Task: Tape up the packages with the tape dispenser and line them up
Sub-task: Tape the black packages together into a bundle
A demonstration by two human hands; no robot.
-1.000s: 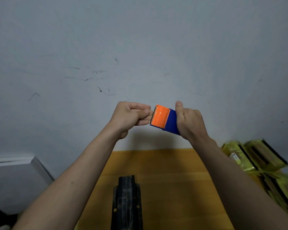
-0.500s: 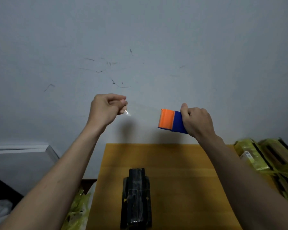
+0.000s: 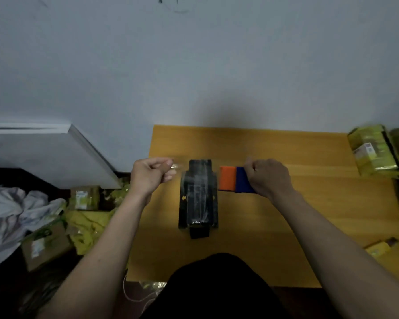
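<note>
A black package lies mid-frame on the orange table. Over it stretches clear tape, its end pinched by the left hand; the right hand grips the orange-blue tape dispenser. Yellow packages sit at the upper right.

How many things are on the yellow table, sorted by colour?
Black: 1, the black package
Orange and blue: 1, the tape dispenser, held just above it
Yellow-green: 1 clear package at the right edge; others there are too blurred
Total: 3
</note>
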